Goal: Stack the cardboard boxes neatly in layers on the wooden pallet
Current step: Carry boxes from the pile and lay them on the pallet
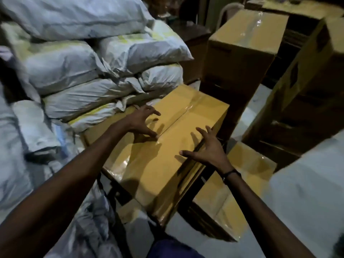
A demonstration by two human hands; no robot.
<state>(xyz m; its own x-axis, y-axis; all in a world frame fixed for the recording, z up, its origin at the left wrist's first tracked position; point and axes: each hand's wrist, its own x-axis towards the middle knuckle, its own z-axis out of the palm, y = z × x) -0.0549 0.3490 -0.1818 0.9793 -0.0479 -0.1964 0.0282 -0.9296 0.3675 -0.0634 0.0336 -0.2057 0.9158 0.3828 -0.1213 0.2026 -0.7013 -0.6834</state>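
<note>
sacks (78, 58) beside taped box (158, 164)

I can read no text, label, brand or number anywhere from here. The taped box (156, 146) under my hands carries only clear tape, no print. On the tall carton (240, 58) at one o'clock and the carton (305, 77) at three o'clock I see dark patches, too blurred to make out. The white sacks (89, 58) at ten o'clock show yellow bands, with no letters I can tell.
</note>
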